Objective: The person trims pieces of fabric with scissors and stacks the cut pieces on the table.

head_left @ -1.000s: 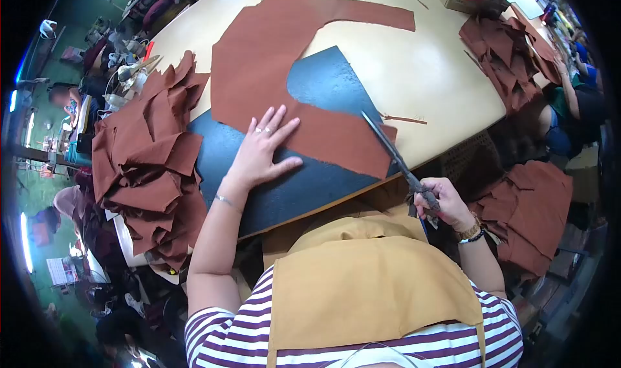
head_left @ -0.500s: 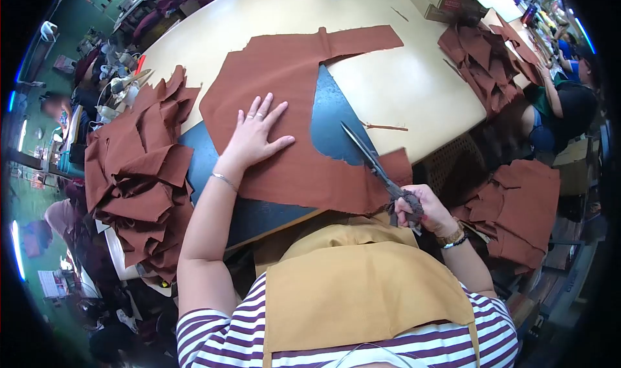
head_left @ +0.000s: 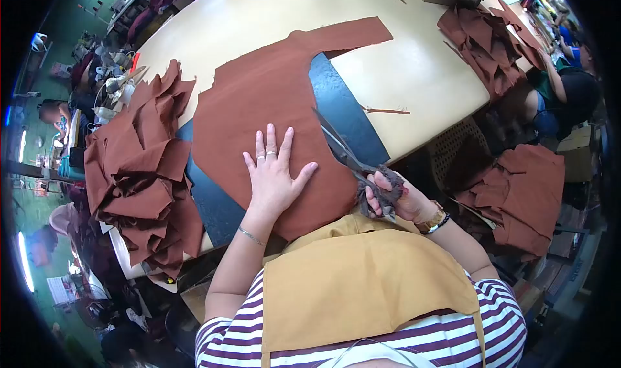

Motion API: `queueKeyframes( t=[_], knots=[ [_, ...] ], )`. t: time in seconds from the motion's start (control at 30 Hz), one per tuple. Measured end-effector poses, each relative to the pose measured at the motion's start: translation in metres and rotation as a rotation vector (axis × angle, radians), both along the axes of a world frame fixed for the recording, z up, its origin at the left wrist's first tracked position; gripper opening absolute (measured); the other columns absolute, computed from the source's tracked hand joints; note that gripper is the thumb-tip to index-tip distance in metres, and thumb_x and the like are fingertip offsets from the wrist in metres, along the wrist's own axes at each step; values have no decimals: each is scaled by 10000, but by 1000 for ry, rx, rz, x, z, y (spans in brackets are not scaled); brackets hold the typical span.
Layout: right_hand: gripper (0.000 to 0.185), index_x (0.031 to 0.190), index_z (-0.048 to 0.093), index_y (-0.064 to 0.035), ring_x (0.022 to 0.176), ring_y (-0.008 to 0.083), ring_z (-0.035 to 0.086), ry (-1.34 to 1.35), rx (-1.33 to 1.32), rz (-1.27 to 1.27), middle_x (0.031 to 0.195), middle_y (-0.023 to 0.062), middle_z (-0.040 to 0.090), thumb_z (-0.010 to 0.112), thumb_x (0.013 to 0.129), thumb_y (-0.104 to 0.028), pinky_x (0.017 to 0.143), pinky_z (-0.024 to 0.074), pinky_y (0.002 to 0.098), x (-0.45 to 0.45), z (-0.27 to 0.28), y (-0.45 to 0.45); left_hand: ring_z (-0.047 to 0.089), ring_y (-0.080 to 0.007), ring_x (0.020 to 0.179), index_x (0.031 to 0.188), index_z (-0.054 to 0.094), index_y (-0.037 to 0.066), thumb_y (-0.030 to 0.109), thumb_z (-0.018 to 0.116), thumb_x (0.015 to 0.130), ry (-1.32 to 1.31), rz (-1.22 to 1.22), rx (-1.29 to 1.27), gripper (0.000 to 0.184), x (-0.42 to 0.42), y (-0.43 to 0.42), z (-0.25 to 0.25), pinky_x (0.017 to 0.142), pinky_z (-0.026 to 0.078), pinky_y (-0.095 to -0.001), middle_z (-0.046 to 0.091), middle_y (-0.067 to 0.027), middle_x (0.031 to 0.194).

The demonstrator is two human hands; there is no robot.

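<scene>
A reddish-brown fabric piece (head_left: pixel 259 90) lies spread over a dark blue board (head_left: pixel 352 112) on the table. My left hand (head_left: pixel 275 174) rests flat on the cloth, fingers spread. In my right hand (head_left: pixel 391 196) are scissors (head_left: pixel 339 141) whose handles are wrapped in grey cloth. Their blades point up and to the left along the curved right edge of the fabric. The blades look slightly parted, and the fingers partly hide the handles.
Piles of brown cloth lie at the left (head_left: pixel 139 174) and at the back right (head_left: pixel 479 51). Another cloth stack (head_left: pixel 517 196) sits at the lower right. A thin fabric scrap (head_left: pixel 387 111) is on the table (head_left: pixel 427 96). A person (head_left: pixel 563 86) sits at the far right.
The fabric has turned and shifted towards my body. My left hand has moved nearer to me, while my right hand has brought the scissors left along the curved edge.
</scene>
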State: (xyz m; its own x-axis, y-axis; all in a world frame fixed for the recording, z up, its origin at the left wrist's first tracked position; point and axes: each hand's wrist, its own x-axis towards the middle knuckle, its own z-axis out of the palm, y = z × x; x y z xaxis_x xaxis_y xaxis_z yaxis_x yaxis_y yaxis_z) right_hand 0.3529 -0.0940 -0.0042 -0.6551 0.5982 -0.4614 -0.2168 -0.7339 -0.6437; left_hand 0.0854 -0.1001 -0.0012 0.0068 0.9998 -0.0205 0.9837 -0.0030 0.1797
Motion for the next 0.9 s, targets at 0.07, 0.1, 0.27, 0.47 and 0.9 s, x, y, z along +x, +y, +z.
queueKeyframes(
  t=[0.07,0.1,0.27,0.47,0.9],
  knots=[
    [363,803,581,-54,566,127,581,-30,41,-11,669,37,586,599,919,-398,566,493,261,-7,2,-3,105,-389,1429,1479,283,182,603,528,850,3,22,-2,795,6,-6,-1,1055,129,-684,137,-162,1557],
    [359,801,580,-54,563,126,579,-46,64,-16,667,36,584,602,918,-394,564,491,259,-10,4,-5,104,-391,1429,1479,283,180,603,524,852,4,34,-1,794,8,-8,-2,1054,129,-685,136,-166,1556],
    [308,815,572,-68,597,95,560,-108,117,-54,665,18,571,607,924,-354,589,473,233,-24,3,-19,100,-419,1422,1474,281,163,599,522,855,17,70,-64,795,14,-13,4,1049,134,-695,132,-203,1545],
    [244,846,578,-61,597,86,578,-78,152,-42,693,14,599,606,933,-288,583,487,228,-24,-3,-22,113,-387,1427,1429,369,160,602,540,838,72,-39,56,757,-11,15,10,1054,130,-688,158,-187,1543],
    [251,878,574,-57,639,79,572,-147,130,-51,749,6,571,597,935,-301,581,505,246,-36,2,-6,116,-378,1429,1461,324,218,667,554,790,15,-31,30,839,-13,9,-1,1051,126,-694,147,-173,1550]
  ],
)
